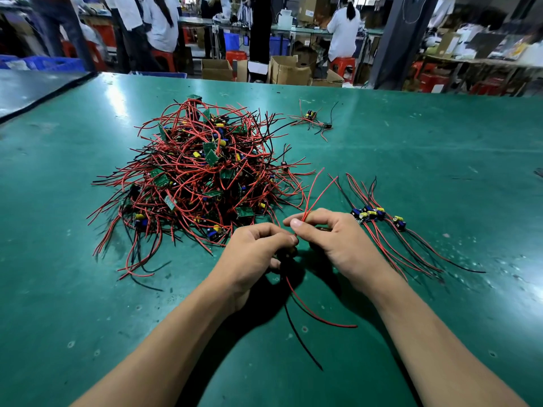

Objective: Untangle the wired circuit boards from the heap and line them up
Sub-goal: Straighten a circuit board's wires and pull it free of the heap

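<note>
A big heap of small green circuit boards with red and black wires point(199, 174) lies on the green table point(440, 148), left of centre. Just in front of the heap, my left hand point(255, 254) grips one wired board, mostly hidden in my fingers; its red and black wires point(308, 312) trail toward me. My right hand point(332, 239) pinches that board's other red wires point(316, 192), which stick up and away. To the right lies a row of several separated boards point(379, 215) with their wires fanned out.
A small loose tangle of two or three wired boards point(316, 120) lies at the back right of the heap. A dark mat edge point(44, 95) crosses the far left. Beyond the table stand cardboard boxes point(288, 69), red stools and people at benches.
</note>
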### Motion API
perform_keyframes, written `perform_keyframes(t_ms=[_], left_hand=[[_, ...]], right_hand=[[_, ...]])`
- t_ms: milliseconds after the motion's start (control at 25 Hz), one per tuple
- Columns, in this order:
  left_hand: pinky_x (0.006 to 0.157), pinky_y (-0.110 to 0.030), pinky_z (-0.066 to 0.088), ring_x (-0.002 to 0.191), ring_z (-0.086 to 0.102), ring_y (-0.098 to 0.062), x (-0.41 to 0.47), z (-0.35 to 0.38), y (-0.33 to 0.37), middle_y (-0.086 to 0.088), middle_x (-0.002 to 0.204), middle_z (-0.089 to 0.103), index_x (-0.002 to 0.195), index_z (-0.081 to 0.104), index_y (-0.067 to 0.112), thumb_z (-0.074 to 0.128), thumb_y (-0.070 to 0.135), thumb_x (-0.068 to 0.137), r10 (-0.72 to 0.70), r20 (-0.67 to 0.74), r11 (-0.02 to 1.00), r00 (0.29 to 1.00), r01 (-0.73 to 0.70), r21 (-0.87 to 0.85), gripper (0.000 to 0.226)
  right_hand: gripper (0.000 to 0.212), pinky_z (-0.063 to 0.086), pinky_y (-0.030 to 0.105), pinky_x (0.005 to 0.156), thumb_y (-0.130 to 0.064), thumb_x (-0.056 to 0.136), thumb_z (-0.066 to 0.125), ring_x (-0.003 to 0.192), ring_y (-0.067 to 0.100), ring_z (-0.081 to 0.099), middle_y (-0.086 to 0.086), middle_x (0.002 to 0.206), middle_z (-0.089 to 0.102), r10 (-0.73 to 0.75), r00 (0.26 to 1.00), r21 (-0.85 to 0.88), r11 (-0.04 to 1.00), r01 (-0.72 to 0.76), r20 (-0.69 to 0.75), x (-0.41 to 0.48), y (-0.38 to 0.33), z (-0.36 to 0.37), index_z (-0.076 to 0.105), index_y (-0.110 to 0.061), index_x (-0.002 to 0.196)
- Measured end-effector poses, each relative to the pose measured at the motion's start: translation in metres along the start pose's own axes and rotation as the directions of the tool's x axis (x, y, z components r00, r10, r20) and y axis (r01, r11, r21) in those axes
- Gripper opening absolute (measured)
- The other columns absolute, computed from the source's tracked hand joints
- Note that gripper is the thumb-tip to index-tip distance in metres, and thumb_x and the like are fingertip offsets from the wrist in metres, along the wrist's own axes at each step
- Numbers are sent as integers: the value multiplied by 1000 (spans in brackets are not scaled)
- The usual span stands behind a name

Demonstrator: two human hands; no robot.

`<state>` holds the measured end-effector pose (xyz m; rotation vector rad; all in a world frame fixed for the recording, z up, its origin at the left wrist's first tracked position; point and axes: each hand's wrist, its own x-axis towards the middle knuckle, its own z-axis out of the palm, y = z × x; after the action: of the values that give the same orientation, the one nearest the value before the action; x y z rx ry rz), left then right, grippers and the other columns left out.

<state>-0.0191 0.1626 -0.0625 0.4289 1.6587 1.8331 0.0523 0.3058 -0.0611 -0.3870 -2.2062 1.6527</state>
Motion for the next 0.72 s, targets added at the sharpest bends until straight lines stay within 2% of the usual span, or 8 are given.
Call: perform_keyframes(t_ms=[80,200,280,400,520,600,680,720], left_hand=[[57,-25,43,58,54,-14,1,0,0,-5,65,63,73,71,6,65,1,85,0,-21,1000,1000,0,14,14],[59,-28,40,58,52,-14,-1,-2,-1,-1,63,63,74,74,11,65,7,89,56,-60,996,997,-51,67,18],[63,-31,43,60,55,-15,-4,-3,-1,-1,64,66,73,76,15,64,9,90,89,-57,993,994,-84,83,21],[60,-28,46,57,58,-12,-6,-2,-2,-1,62,68,71,75,15,64,8,90,105,-36,989,994,-101,109,23],[61,-29,44,59,56,-15,-4,-2,-2,-3,64,65,74,73,9,65,8,90,92,-31,989,995,-88,117,17],[61,-29,42,61,54,-16,-1,-3,-2,-4,66,64,75,72,6,65,6,89,78,-31,991,996,-74,112,15],[58,-27,41,57,53,-12,0,-4,0,-1,63,64,73,73,9,66,5,87,72,-43,990,996,-66,126,17],[60,-28,41,57,53,-11,1,-4,0,0,62,64,71,74,10,66,5,87,70,-46,989,997,-63,133,18]], right_hand=[[11,49,20,81,-20,90,73,81,6,65,1,89,77,-7,1000,61,998,9,-22,-1,2,5,79,-12,89],[13,48,17,74,-21,91,71,75,4,64,-1,82,76,-19,1000,127,992,20,-15,-2,7,13,78,-10,88],[14,49,16,72,-24,92,70,76,5,65,0,85,75,22,998,174,984,-33,61,-2,9,13,78,-13,96],[16,51,16,65,-22,94,68,73,8,69,2,90,76,94,975,264,953,-148,203,-2,8,8,77,-16,105],[13,55,25,73,-20,94,68,81,13,71,4,95,77,106,985,246,960,-137,138,1,10,9,79,-15,100],[13,52,19,61,-19,94,68,66,7,68,-3,84,76,101,992,225,967,-116,78,2,10,11,79,-13,97],[14,38,13,46,-23,94,69,45,0,50,-14,62,67,95,995,147,985,-95,9,4,10,10,78,-13,98],[16,33,12,44,-25,94,69,42,-1,46,-18,54,61,79,996,92,993,-76,-28,5,11,9,78,-13,98]])
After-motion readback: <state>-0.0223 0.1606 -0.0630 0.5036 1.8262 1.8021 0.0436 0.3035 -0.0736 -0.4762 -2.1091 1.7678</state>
